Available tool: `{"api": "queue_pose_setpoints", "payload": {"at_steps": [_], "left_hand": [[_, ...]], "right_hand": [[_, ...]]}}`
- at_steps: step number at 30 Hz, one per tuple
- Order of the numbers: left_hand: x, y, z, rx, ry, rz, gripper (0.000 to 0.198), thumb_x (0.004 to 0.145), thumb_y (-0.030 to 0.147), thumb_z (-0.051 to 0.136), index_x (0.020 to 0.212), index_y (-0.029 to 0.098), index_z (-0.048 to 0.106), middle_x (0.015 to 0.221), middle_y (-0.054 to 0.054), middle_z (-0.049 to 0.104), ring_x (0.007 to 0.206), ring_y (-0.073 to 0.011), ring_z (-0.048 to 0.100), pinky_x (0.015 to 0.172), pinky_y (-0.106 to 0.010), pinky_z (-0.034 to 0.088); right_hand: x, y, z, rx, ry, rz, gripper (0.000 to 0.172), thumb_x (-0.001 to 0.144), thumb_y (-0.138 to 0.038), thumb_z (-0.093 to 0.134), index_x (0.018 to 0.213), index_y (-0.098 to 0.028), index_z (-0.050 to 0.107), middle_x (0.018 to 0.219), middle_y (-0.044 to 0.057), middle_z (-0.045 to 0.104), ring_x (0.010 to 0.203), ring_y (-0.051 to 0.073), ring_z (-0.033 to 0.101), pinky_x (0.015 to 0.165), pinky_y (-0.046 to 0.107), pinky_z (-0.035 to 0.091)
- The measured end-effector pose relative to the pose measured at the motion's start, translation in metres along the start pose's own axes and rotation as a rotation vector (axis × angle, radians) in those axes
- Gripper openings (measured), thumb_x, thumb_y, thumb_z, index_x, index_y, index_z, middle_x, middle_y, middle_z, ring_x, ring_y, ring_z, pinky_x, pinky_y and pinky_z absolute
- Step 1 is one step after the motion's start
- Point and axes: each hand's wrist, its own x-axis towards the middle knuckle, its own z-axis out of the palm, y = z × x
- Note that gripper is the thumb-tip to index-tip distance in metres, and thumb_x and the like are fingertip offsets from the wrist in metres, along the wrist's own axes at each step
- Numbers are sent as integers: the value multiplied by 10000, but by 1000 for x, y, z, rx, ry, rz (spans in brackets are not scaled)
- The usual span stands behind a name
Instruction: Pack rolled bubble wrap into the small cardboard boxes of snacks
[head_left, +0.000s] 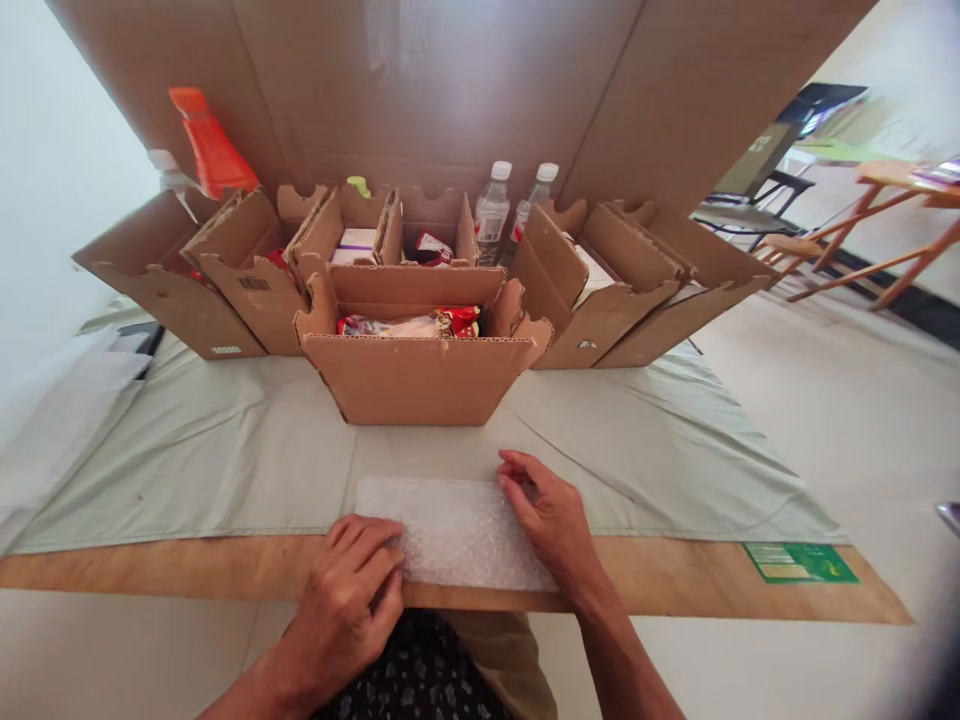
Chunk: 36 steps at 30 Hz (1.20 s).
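A flat piece of clear bubble wrap lies in front of me at the near edge of the table, partly over the cloth and partly over the bare wood. My left hand is closed at its left edge, with bent fingers over the plastic and the thumb lower down. At the upper right corner my right hand has its fingers curled and the thumb close to the index finger, against the wrap. Just beyond stands an open cardboard box holding a red-and-clear packet.
Behind it, several cardboard bins form an arc against a tall cardboard panel. Two clear bottles and an orange-red bottle stick up there. A green card lies at the right table edge; whitish plastic sheets lie left.
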Motion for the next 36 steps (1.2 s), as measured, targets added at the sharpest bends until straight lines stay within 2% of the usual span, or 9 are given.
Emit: {"api": "queue_pose_setpoints", "payload": {"at_steps": [3, 5, 9, 11, 14, 17, 21, 28, 36], "left_hand": [[2, -2, -6, 37, -8, 2, 310, 849, 80, 526, 1121, 172, 641, 1209, -145, 674, 1134, -279, 616, 935, -477, 533], [3, -3, -5, 106, 7, 17, 387, 857, 88, 523, 1227, 158, 613, 1348, -162, 618, 1285, -298, 543, 1013, -488, 509], [4, -9, 11, 287, -86, 92, 513, 845, 107, 530, 1355, 136, 572, 1486, -155, 541, 1420, -323, 436, 1083, -513, 475], [2, -15, 18, 380, -139, 157, 560, 837, 141, 552, 1396, 145, 557, 1500, -144, 538, 1420, -334, 440, 1074, -522, 482], [-1, -23, 16, 434, -174, 204, 564, 855, 190, 581, 1418, 170, 550, 1525, -137, 519, 1426, -345, 437, 1057, -532, 500], [-6, -26, 2, 333, -202, 163, 525, 883, 220, 589, 1405, 175, 554, 1530, -143, 513, 1434, -340, 433, 1071, -550, 497], [-13, -24, -16, 164, -112, 45, 400, 906, 193, 601, 1305, 165, 598, 1451, -172, 574, 1421, -351, 444, 1089, -594, 471], [-22, -20, -16, 129, -209, 84, 371, 906, 163, 618, 1276, 193, 606, 1428, -151, 594, 1400, -332, 470, 1096, -624, 445], [-24, -22, -10, 106, -146, 90, 415, 890, 159, 619, 1304, 166, 590, 1371, -155, 639, 1362, -324, 518, 1104, -611, 438]], "right_hand": [[4, 0, 3, -287, 239, -234, 234, 951, -241, 553, 1135, -182, 685, 1174, 138, 731, 1085, 292, 673, 928, 473, 534], [-2, -11, 12, -368, 275, -352, 233, 965, -198, 541, 1160, -174, 668, 1204, 144, 719, 1098, 285, 656, 910, 458, 527], [-28, -38, 45, -376, 29, -526, 337, 912, -112, 499, 1196, -199, 660, 1283, 104, 699, 1169, 267, 628, 924, 432, 505], [-41, -34, 53, -415, -72, -570, 403, 890, -134, 521, 1270, -200, 637, 1359, 88, 667, 1250, 268, 592, 985, 436, 474], [-55, 0, 33, -545, -8, -550, 416, 944, -278, 551, 1351, -202, 596, 1389, 90, 651, 1281, 283, 577, 991, 436, 455], [-73, 37, -11, -632, 122, -381, 388, 990, -377, 506, 1324, -211, 613, 1353, 132, 663, 1248, 350, 595, 950, 510, 465], [-100, 35, -51, -508, 187, -182, 301, 987, -340, 542, 1252, -233, 633, 1327, 156, 655, 1227, 357, 609, 990, 560, 474], [-91, 2, -28, -403, -157, -340, 386, 959, -214, 556, 1342, -242, 591, 1431, 114, 613, 1307, 303, 580, 992, 496, 491], [-82, 11, -23, -318, -19, -369, 190, 984, -158, 545, 1079, -234, 691, 1241, 84, 725, 1147, 250, 658, 937, 450, 537]]}}
